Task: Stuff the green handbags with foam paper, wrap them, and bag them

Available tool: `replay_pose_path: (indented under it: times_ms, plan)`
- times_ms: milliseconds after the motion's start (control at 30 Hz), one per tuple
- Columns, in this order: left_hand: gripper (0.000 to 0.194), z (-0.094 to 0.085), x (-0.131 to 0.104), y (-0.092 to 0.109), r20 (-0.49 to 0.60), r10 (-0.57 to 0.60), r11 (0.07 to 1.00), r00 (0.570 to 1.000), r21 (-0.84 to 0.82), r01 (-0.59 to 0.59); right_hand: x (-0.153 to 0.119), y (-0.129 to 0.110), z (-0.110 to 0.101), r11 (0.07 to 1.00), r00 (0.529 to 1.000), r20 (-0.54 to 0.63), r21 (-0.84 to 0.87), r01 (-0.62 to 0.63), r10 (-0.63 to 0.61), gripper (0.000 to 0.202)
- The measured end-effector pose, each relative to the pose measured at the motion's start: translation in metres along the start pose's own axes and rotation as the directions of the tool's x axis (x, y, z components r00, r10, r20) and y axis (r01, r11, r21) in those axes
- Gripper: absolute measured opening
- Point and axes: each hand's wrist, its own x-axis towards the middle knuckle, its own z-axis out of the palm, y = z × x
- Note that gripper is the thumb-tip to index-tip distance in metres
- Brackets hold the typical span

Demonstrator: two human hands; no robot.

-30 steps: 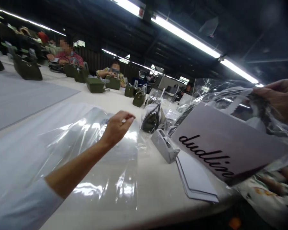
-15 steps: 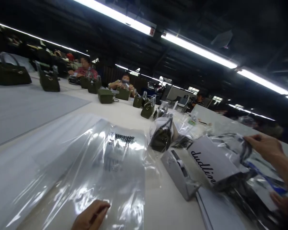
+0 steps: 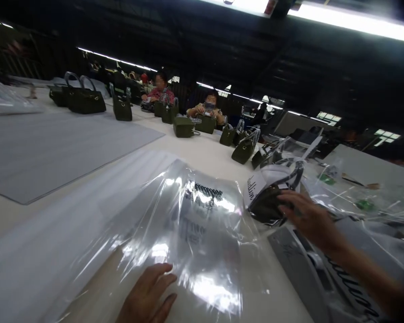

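Observation:
My left hand (image 3: pixel 148 291) hovers at or lies on the near part of a stack of clear plastic bags (image 3: pixel 175 224) with dark printing, its fingers spread. My right hand (image 3: pixel 309 217) is stretched out to a dark green handbag (image 3: pixel 265 202), whose body is partly covered by a white sheet with lettering. The fingertips reach the handbag's right side; whether they touch it I cannot tell. Its wrapped handles (image 3: pixel 296 172) stand up just above that hand. Below my right forearm, a grey tape dispenser (image 3: pixel 299 264) and another lettered white wrapper (image 3: pixel 353 287) are partly hidden.
Several green handbags (image 3: pixel 244 150) stand in a line along the far side of the white table (image 3: pixel 202 152). A grey mat (image 3: pixel 63 148) covers the left part. Loose clear plastic (image 3: pixel 350 193) lies at the right. Two co-workers (image 3: pixel 207 110) sit across the table.
My right hand has let go of the handles of the bagged handbag at right and moved left to another handbag. My left hand's fingers have spread. The view has turned right to left.

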Motion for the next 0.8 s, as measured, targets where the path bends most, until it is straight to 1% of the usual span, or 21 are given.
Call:
replay_pose_path:
  times_ms: [33,100,133,200,267,333,400,433,500,567,633,667,733,800]
  plan:
    - [0.031,0.002,0.002,-0.006,0.019,0.037,0.995,0.999,0.097,-0.039,0.006,-0.023,0.025,0.996,0.992,0.121,0.087,0.025,-0.035,0.028]
    - [0.039,0.011,0.006,-0.018,0.071,0.098,0.961,0.993,0.254,-0.113,0.016,-0.058,0.069,0.988,0.969,0.229,0.142,0.066,-0.097,0.029]
    - [0.039,0.017,0.007,-0.024,0.096,0.108,0.942,0.989,0.309,-0.133,0.022,-0.069,0.086,0.985,0.955,0.279,0.161,0.058,-0.102,0.03]
    - [0.036,0.029,0.011,-0.036,0.135,0.087,0.914,0.987,0.382,-0.133,0.036,-0.078,0.108,0.985,0.941,0.324,0.164,0.046,-0.098,0.03]
    - [0.036,0.039,0.017,-0.044,0.151,0.029,0.903,0.988,0.42,-0.091,0.051,-0.076,0.118,0.988,0.937,0.34,0.152,0.024,-0.075,0.027]
    - [0.04,0.046,0.027,-0.045,0.161,-0.006,0.912,0.987,0.406,-0.06,0.069,-0.068,0.123,0.99,0.938,0.346,0.138,-0.017,-0.032,0.024]
    - [0.042,0.055,0.045,-0.036,0.193,0.03,0.942,0.981,0.322,-0.092,0.09,-0.059,0.129,0.99,0.942,0.334,0.122,-0.077,0.032,0.021]
    - [0.041,0.062,0.057,-0.027,0.209,0.063,0.96,0.976,0.255,-0.117,0.103,-0.055,0.132,0.987,0.945,0.319,0.115,-0.114,0.072,0.02]
    - [0.038,0.081,0.087,-0.002,0.221,0.113,0.986,0.969,0.092,-0.136,0.132,-0.044,0.142,0.973,0.949,0.269,0.111,-0.201,0.166,0.022]
    - [0.037,0.107,0.121,0.025,0.191,0.062,0.997,0.98,-0.061,-0.052,0.166,-0.03,0.152,0.947,0.942,0.195,0.123,-0.298,0.272,0.027]
    - [0.036,0.138,0.151,0.046,0.16,-0.024,0.983,0.987,-0.176,0.053,0.201,-0.011,0.162,0.909,0.92,0.107,0.15,-0.39,0.377,0.03]
    - [0.037,0.154,0.162,0.052,0.142,-0.059,0.972,0.988,-0.216,0.09,0.219,0.001,0.167,0.887,0.902,0.063,0.166,-0.431,0.427,0.03]
    - [0.039,0.184,0.177,0.053,0.105,-0.101,0.957,0.989,-0.26,0.125,0.251,0.029,0.176,0.842,0.859,-0.01,0.2,-0.5,0.512,0.031]
    - [0.04,0.203,0.181,0.044,0.116,-0.113,0.956,0.987,-0.256,0.14,0.277,0.061,0.183,0.792,0.803,-0.06,0.226,-0.568,0.593,0.031]
